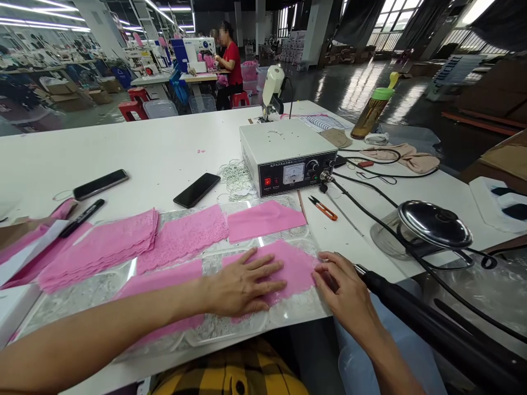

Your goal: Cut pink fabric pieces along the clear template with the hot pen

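My left hand (242,285) lies flat, fingers spread, on a pink lace piece (294,266) near the table's front edge. My right hand (343,288) rests at the right end of that same piece, fingers bent down onto its edge, holding nothing I can make out. A black wand-like tool (415,318) lies just right of my right wrist. The lace sits on a clear plastic sheet (102,291). More pink lace stacks (99,247) and a plain pink piece (263,219) lie behind.
A white control box (288,156) with a meter stands mid-table, cables running right. Orange snips (324,208), two phones (196,190) (100,184), a black marker (82,218), a metal-lidded pot (432,227) and a bottle (373,112) lie around. A person in red (230,63) sews far behind.
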`<state>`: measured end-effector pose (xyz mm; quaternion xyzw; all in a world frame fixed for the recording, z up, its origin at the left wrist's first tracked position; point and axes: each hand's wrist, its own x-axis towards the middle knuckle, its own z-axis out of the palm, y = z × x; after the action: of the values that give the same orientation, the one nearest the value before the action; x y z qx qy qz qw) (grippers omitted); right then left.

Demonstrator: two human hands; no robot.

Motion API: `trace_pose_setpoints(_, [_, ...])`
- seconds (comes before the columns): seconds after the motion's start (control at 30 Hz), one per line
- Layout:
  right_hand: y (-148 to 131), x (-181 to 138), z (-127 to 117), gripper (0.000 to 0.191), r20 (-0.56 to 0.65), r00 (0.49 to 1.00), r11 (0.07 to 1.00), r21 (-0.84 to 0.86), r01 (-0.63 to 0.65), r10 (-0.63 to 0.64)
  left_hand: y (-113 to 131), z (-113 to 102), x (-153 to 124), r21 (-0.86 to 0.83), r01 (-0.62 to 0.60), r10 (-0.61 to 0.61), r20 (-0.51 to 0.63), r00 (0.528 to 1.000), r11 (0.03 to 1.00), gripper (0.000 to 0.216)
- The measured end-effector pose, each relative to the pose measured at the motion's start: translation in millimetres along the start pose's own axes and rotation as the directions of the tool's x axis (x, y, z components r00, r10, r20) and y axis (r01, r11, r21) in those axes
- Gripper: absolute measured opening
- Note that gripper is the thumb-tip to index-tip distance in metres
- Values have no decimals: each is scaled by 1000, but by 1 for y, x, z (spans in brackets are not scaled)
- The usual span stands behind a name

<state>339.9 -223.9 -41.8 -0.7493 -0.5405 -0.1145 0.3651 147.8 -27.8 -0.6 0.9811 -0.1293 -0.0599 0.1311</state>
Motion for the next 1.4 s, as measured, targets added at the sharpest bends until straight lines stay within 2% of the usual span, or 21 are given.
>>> trace_pose_setpoints(0.2, [-1, -1, 2, 10, -33, 997, 998, 28, -63, 64, 2, 3, -2, -13, -10, 10, -33, 999, 1000, 52])
trace_pose_setpoints(0.4, [0, -3, 7, 13, -101, 994, 993, -105, -59, 48, 3, 1, 1, 2, -28, 28, -74, 997, 1000, 50])
trace_pose_setpoints(0.6, [-4, -11, -1, 17, -141, 989, 985, -153, -73, 51, 1, -4, -7, 7, -18, 19, -126, 992, 1000, 47])
trace_pose_setpoints(0.77, [-6, -14, -3, 18, -126, 992, 983, -181, -41, 18, 5, -13, -36, -16, 83, -85, -211, 974, 996, 37])
trace_pose_setpoints(0.87, [-7, -14, -2, 19, -127, 992, 984, -176, -26, 4, 17, -15, -58, -58, 106, -117, -251, 961, 993, 29])
trace_pose_setpoints(0.97, [-7, -13, -2, 21, -110, 994, 981, -195, -1, -20, 32, -10, -72, -93, 129, -148, -244, 958, 987, 24])
trace_pose_setpoints(1.07, [-4, -14, -1, 24, -65, 996, 975, -218, 41, -56, 38, 1, -72, -41, 137, -143, -228, 963, 990, 25])
trace_pose_setpoints(1.17, [1, -16, 1, 25, -72, 993, 971, -225, 80, -98, 34, 11, -64, 29, 113, -103, -227, 968, 993, 29])
trace_pose_setpoints(1.3, [5, -17, 3, 25, -64, 985, 963, -228, 142, -161, 22, 11, -57, 66, 77, -59, -243, 968, 995, 30])
trace_pose_setpoints(1.4, [1, -18, 3, 19, -69, 977, 960, -216, 181, -200, 21, 7, -66, 23, 81, -72, -254, 965, 996, 25])
